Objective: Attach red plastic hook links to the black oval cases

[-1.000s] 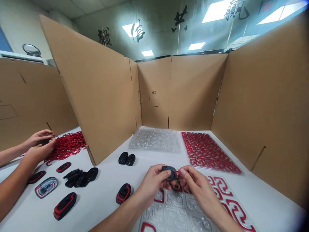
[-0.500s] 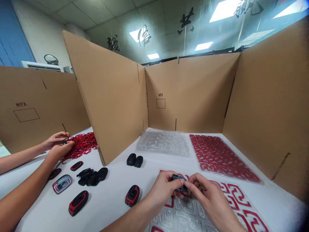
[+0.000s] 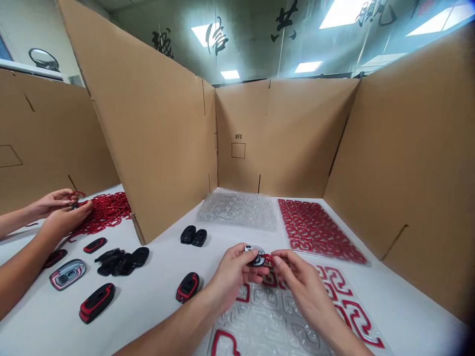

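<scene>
Shiny plastic is seen on the fob shell [image 3: 260, 260], glossy plastic on the tray [image 3: 267, 321], matt cardboard on the partitions [image 3: 293, 133], a smooth finish on the tabletop [image 3: 148, 311]

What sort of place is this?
Likely a hand-assembly workshop: cardboard partitions screen off work spots on a white table, with black fob-like cases laid out and a clear moulded tray holding red trim pieces.

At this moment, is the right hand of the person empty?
No, the right hand holds a red strip at the grey case that the left hand holds.
</scene>
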Demonstrator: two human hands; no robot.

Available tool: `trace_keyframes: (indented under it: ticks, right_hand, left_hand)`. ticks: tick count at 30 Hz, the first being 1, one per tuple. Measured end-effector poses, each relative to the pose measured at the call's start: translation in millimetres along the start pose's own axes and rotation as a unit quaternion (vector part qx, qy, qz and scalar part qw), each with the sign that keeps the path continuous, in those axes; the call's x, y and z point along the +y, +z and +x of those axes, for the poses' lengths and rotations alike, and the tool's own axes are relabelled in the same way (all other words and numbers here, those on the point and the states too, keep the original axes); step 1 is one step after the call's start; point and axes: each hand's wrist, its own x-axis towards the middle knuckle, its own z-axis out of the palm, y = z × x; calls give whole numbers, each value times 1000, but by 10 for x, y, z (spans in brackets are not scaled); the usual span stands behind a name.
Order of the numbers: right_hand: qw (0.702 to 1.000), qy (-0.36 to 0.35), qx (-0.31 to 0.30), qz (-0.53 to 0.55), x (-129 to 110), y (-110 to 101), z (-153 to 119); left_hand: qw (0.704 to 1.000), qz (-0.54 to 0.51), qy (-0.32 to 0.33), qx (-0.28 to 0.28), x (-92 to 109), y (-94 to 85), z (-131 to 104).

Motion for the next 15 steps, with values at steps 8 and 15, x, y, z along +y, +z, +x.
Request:
trace_keyframes:
  ticks: [8,15]
  right_hand:
    - [1000,-2,-14,-3,36,14,-6]
    - [999,-16,-25,-21,79,-11,5]
  left_hand:
    - [1000,7,13,-9,20,39,-9]
    - [1000,-1,18,-7,14,34,-7]
